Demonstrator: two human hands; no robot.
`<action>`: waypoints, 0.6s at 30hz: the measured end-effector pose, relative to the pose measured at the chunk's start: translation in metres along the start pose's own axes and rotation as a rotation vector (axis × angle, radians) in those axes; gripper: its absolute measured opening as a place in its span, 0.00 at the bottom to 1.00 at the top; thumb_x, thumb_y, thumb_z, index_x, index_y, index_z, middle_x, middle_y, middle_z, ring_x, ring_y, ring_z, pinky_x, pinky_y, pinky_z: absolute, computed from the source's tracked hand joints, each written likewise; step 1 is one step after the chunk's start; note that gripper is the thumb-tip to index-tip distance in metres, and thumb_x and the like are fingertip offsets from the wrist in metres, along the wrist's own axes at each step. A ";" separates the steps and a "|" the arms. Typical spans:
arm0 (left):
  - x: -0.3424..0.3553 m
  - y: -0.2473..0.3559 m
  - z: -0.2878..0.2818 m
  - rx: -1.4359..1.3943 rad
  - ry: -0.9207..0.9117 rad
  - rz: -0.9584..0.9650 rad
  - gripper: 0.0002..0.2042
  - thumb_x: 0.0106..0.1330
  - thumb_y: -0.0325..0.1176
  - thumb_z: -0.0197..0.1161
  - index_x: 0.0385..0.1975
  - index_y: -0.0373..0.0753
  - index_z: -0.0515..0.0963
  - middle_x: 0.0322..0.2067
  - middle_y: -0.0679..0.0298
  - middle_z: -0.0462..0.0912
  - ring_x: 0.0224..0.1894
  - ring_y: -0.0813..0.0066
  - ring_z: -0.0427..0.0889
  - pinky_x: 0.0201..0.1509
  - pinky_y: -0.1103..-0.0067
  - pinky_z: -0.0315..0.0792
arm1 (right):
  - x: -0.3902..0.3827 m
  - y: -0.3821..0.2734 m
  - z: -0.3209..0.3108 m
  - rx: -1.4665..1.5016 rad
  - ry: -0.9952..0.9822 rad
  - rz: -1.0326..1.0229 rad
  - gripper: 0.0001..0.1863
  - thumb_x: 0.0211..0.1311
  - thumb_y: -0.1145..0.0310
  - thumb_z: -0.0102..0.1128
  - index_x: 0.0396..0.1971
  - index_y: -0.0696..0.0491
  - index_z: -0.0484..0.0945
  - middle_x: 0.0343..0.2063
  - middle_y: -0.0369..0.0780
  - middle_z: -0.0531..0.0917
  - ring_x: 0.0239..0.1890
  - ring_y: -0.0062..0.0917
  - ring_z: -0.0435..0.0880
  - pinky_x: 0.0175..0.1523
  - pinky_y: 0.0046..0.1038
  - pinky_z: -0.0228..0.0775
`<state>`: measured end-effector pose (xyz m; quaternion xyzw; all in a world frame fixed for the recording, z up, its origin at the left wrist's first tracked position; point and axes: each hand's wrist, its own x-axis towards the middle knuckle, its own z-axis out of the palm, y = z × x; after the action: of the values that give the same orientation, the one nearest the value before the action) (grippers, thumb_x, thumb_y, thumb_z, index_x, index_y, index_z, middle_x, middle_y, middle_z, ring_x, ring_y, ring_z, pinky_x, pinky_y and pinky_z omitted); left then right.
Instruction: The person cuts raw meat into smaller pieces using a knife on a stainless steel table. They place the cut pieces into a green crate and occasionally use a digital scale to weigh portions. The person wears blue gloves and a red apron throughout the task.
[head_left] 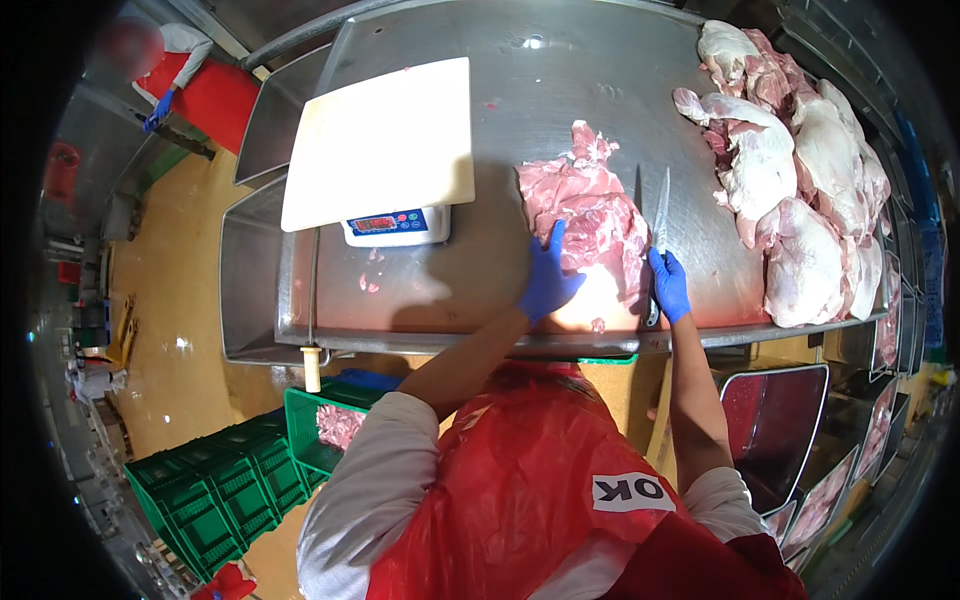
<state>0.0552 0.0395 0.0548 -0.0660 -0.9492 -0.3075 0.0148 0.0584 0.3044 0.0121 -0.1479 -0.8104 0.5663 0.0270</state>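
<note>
Sprawling pink meat (592, 212), ragged and pale-streaked

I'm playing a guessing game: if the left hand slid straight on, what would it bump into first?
Probably the raw pink meat: the left hand points at it and seems to touch it, though depth is unclear.

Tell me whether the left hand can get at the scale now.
Probably yes: nothing stands between the left hand and the near side of the scale, though the white board covers its top.
</note>
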 end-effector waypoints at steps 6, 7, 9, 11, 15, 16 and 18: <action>0.023 -0.061 -0.009 -0.819 -0.143 -0.122 0.46 0.49 0.33 0.74 0.68 0.32 0.54 0.46 0.45 0.75 0.47 0.59 0.78 0.50 0.68 0.74 | -0.017 0.011 -0.024 -0.039 0.118 0.090 0.20 0.71 0.56 0.54 0.36 0.62 0.77 0.28 0.37 0.80 0.32 0.18 0.71 0.40 0.25 0.68; 0.025 -0.059 -0.022 -0.721 -0.207 -0.120 0.46 0.48 0.32 0.74 0.68 0.32 0.54 0.46 0.47 0.76 0.45 0.62 0.79 0.48 0.70 0.75 | -0.022 0.015 -0.028 -0.056 0.142 0.088 0.20 0.71 0.56 0.54 0.37 0.62 0.77 0.28 0.38 0.80 0.32 0.18 0.71 0.40 0.25 0.68; 0.028 -0.067 -0.015 -0.559 -0.204 -0.002 0.46 0.49 0.34 0.75 0.68 0.31 0.55 0.42 0.47 0.78 0.38 0.63 0.83 0.42 0.68 0.77 | -0.031 0.014 -0.030 -0.082 0.155 0.085 0.21 0.71 0.55 0.53 0.37 0.62 0.77 0.29 0.39 0.80 0.33 0.18 0.71 0.40 0.25 0.68; 0.024 -0.051 -0.013 -0.558 -0.121 -0.030 0.46 0.50 0.35 0.74 0.68 0.32 0.54 0.41 0.48 0.79 0.38 0.59 0.82 0.43 0.65 0.77 | -0.029 0.014 -0.027 -0.042 0.144 0.112 0.22 0.71 0.54 0.53 0.37 0.62 0.77 0.30 0.40 0.81 0.33 0.19 0.73 0.41 0.25 0.68; 0.022 -0.016 0.022 -0.396 0.010 -0.208 0.47 0.53 0.39 0.73 0.70 0.34 0.49 0.47 0.37 0.74 0.47 0.46 0.78 0.51 0.60 0.73 | -0.016 0.007 -0.011 -0.070 0.128 0.127 0.25 0.70 0.51 0.54 0.33 0.63 0.76 0.29 0.46 0.83 0.32 0.26 0.77 0.41 0.31 0.70; 0.024 -0.010 0.031 -0.359 0.043 -0.237 0.48 0.53 0.39 0.73 0.70 0.36 0.47 0.48 0.36 0.72 0.47 0.44 0.78 0.51 0.59 0.73 | -0.016 0.003 -0.007 -0.100 0.126 0.102 0.25 0.70 0.51 0.53 0.31 0.63 0.75 0.27 0.47 0.82 0.29 0.27 0.76 0.39 0.32 0.70; 0.031 -0.002 0.044 -0.285 0.123 -0.311 0.50 0.55 0.39 0.73 0.71 0.38 0.43 0.50 0.34 0.67 0.46 0.39 0.78 0.52 0.57 0.73 | -0.022 -0.007 -0.002 -0.236 0.123 0.094 0.25 0.69 0.51 0.54 0.29 0.62 0.75 0.24 0.48 0.81 0.27 0.27 0.75 0.37 0.33 0.69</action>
<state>0.0246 0.0672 0.0202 0.0986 -0.8921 -0.4406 0.0157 0.0783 0.2986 0.0221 -0.2223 -0.8604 0.4574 0.0324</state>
